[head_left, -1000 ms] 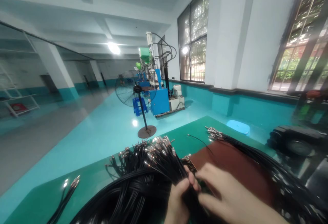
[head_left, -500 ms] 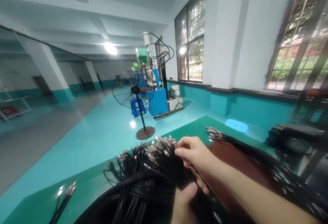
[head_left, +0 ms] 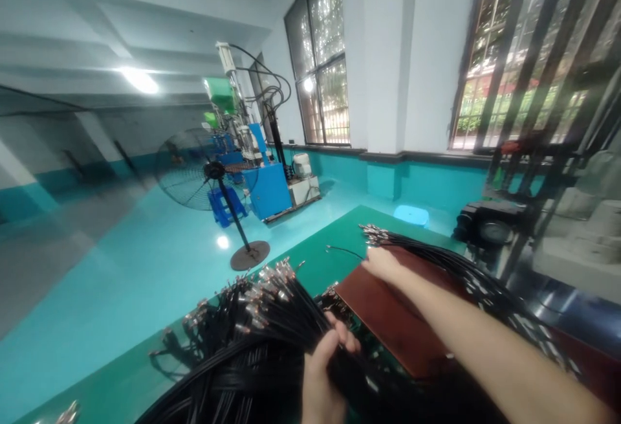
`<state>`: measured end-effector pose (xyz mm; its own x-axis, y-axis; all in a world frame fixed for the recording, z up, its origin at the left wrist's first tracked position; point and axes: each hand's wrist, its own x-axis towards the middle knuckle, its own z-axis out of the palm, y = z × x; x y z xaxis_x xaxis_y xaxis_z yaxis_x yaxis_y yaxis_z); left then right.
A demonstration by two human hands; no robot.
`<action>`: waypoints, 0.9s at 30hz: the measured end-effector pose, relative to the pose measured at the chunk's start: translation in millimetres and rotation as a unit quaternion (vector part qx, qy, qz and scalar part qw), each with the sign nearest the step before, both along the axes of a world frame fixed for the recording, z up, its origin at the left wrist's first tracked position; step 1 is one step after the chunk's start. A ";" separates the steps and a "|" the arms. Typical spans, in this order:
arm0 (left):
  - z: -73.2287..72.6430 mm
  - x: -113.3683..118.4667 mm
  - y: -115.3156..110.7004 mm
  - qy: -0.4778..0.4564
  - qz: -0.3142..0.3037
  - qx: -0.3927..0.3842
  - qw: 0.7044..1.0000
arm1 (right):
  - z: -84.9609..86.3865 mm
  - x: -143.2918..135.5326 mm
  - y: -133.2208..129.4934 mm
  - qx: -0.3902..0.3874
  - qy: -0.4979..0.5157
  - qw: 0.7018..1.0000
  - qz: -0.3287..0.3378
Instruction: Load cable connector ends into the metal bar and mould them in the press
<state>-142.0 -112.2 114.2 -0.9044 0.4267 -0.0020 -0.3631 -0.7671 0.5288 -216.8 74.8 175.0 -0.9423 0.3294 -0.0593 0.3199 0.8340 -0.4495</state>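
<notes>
My left hand [head_left: 330, 366] is wrapped round a thick bundle of black cables [head_left: 291, 301], whose metal-tipped ends fan out up and to the left. Farther right, my right hand [head_left: 383, 263] is closed on a single black cable [head_left: 345, 250]; its thin end sticks out leftward over the green tabletop. Beneath the right forearm lies a reddish-brown board [head_left: 383, 314]. A second row of black cables [head_left: 436, 250] with metal ends runs along the board's far right side, close to my right hand. More loose cables [head_left: 213, 320] are heaped left of the held bundle.
The green table [head_left: 334, 230] extends under everything. Past its far edge stand a pedestal fan [head_left: 213, 170], a blue machine [head_left: 269, 191] and a light-blue stool [head_left: 411, 215]. At right is a dark machine with a gauge [head_left: 495, 231].
My right hand has left the bundle's tips and moved right over the brown board, drawing one cable with it. My left hand still grips the bundle. The view has turned right.
</notes>
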 end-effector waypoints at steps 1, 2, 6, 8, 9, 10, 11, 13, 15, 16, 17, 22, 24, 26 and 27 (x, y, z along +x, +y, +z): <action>-2.2 -2.3 0.1 -0.007 -0.002 0.005 1.000 | -18.9 2.3 9.2 0.015 -0.014 0.999 -0.025; -4.1 -4.5 0.3 -0.014 -0.005 0.010 1.000 | -34.9 4.2 15.0 0.026 -0.022 0.999 -0.042; -9.0 -12.0 0.9 -0.068 -0.006 0.015 0.998 | -56.7 9.8 13.8 0.017 0.000 0.999 -0.034; -12.0 -15.7 0.9 -0.103 0.010 -0.002 0.995 | -46.9 21.5 7.0 -0.005 0.045 0.999 0.012; -13.8 -17.8 0.8 -0.117 0.016 -0.015 0.993 | -40.1 31.9 3.4 -0.018 0.069 0.997 0.041; -15.8 -20.1 0.9 -0.127 0.017 -0.028 0.991 | -33.5 45.1 -0.3 -0.030 0.089 0.993 0.070; -17.8 -22.5 1.0 -0.132 0.012 -0.035 0.991 | -27.8 60.7 -4.1 -0.040 0.104 0.989 0.098; -21.6 -27.0 1.6 -0.129 -0.012 -0.023 0.991 | -20.7 94.4 -12.0 -0.049 0.121 0.980 0.147; -23.7 -29.8 2.2 -0.116 -0.033 0.012 0.993 | -19.0 124.5 -19.9 -0.019 0.134 0.972 0.191; -23.7 -30.3 2.3 -0.108 -0.039 0.028 0.993 | -19.2 136.2 -23.4 0.004 0.139 0.969 0.204; -23.0 -30.0 2.3 -0.097 -0.041 0.038 0.994 | -19.5 145.0 -26.2 0.024 0.141 0.969 0.203; -5.4 -21.4 2.7 -0.026 -0.018 0.019 0.999 | -14.4 159.7 -27.5 -0.018 0.130 0.986 0.105; 7.3 -17.0 5.0 0.001 -0.012 -0.011 1.000 | -7.5 162.0 -25.8 -0.008 0.112 0.984 0.137; 22.0 -12.4 9.3 0.027 -0.016 -0.032 0.999 | 2.6 166.5 -23.5 0.003 0.077 0.981 0.175; 29.9 -9.9 12.1 0.041 -0.020 -0.039 0.998 | 8.3 170.2 -21.4 -0.006 0.061 0.980 0.189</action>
<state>-151.8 -100.1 144.2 -0.8848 0.4645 0.0374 -0.3459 -0.7084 0.6152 -46.6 53.3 183.3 -0.9973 -0.0442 0.0594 -0.0672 0.8770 -0.4757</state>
